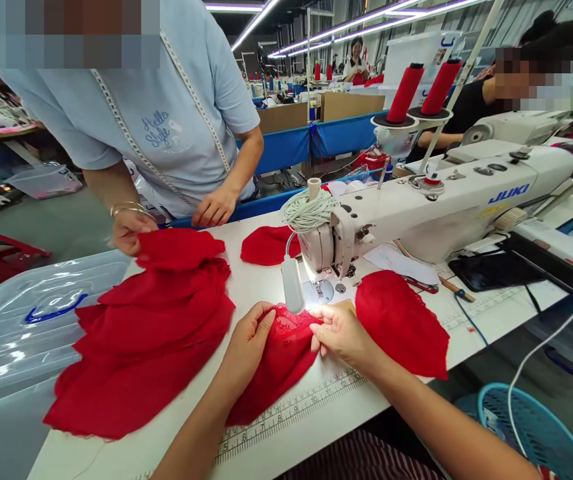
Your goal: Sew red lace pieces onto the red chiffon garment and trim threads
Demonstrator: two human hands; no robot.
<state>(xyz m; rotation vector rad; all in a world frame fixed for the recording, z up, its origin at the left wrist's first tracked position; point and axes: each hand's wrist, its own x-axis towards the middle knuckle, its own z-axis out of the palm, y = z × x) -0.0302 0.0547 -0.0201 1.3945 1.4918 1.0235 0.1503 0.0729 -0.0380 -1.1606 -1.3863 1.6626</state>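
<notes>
Between my two hands a red fabric piece with a lace edge is held in front of the sewing machine. My left hand pinches its upper left edge between thumb and fingers. At the upper right edge, my right hand grips the lace with fingertips and thumb. The lower part of the cloth drapes over the table toward me. Just beyond the lace are the machine's needle plate and a white lamp head. To the right of my right hand lies another red piece.
A heap of red fabric covers the table's left side, with a co-worker's hand on it. A smaller red piece lies behind. Clear plastic bins stand left, a blue basket lower right. A phone rests under the machine arm.
</notes>
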